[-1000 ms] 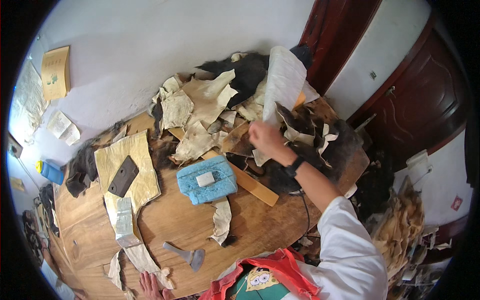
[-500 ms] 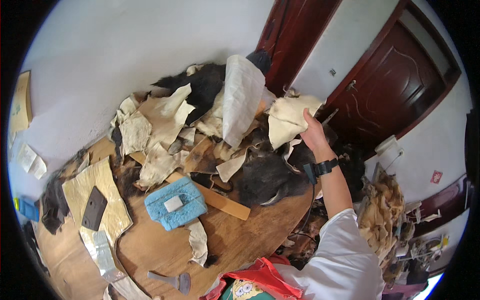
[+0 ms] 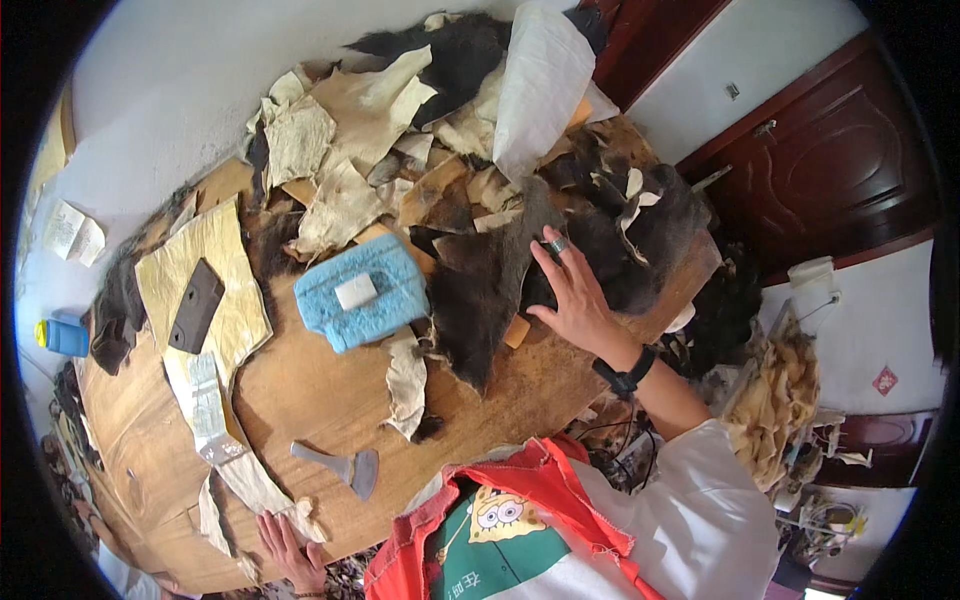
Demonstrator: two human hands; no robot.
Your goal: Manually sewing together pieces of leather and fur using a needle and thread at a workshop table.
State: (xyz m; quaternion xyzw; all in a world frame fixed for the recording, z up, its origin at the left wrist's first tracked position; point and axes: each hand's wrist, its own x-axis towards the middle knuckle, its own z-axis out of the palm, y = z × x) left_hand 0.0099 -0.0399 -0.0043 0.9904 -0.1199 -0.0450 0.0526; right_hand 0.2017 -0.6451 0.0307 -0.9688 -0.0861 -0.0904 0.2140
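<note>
My right hand [image 3: 580, 303], with a ring and a black wrist band, lies open with its fingers spread. It rests on or just over dark fur pieces [image 3: 625, 235] and holds nothing. Just left of it, a pointed dark fur piece [image 3: 478, 310] lies hair side up, partly over an orange-brown strip of board [image 3: 517, 331]. At the bottom edge my left hand [image 3: 290, 556] is partly in view, fingers stretched, beside a pale hide strip [image 3: 262, 490]. A blade tool with a fan-shaped head [image 3: 364, 474] lies to the right of that strip.
A fluffy blue pad [image 3: 385, 268] bears a white block [image 3: 355, 292]. A dark flat block [image 3: 197, 305] sits on a gold sheet [image 3: 240, 320]. Hide scraps [image 3: 345, 205] and a white sheet [image 3: 540, 90] are heaped along the back. More hides [image 3: 775, 400] hang at right.
The pale hide piece is out of my right hand, which has come nearer and opened. A dark fur piece now lies beside the blue pad. My left hand has come into view; the view has shifted.
</note>
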